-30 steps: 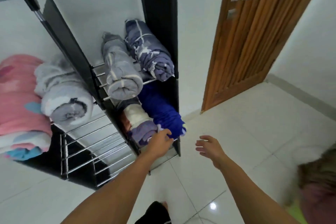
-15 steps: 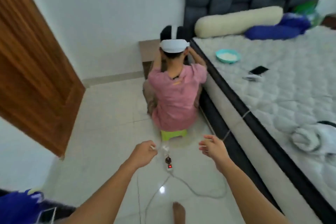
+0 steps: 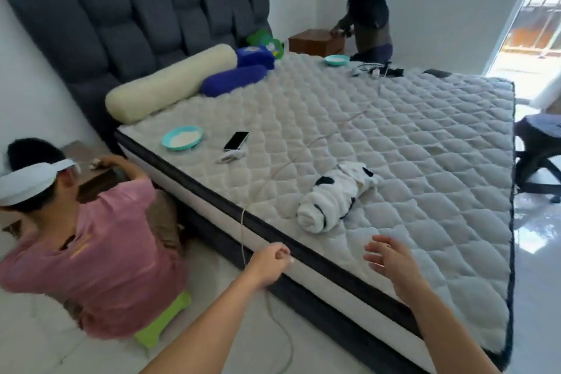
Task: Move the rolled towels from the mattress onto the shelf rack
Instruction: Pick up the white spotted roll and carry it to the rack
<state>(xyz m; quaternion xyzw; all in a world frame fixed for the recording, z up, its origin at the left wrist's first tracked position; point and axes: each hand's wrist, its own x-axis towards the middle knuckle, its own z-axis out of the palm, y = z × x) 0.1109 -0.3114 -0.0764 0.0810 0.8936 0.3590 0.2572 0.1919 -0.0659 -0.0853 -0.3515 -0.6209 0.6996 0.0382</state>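
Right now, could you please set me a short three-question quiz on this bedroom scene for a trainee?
1. True or false: the rolled towel on the mattress is white with black patches.
2. Which hand is open with fingers spread: A) left hand, B) right hand?
3. Fill in: the phone lies between the near teal bowl and the ____ towel.

Key
1. True.
2. B; the left hand's fingers are curled, apparently on the white cable, though that is hard to confirm.
3. Rolled.
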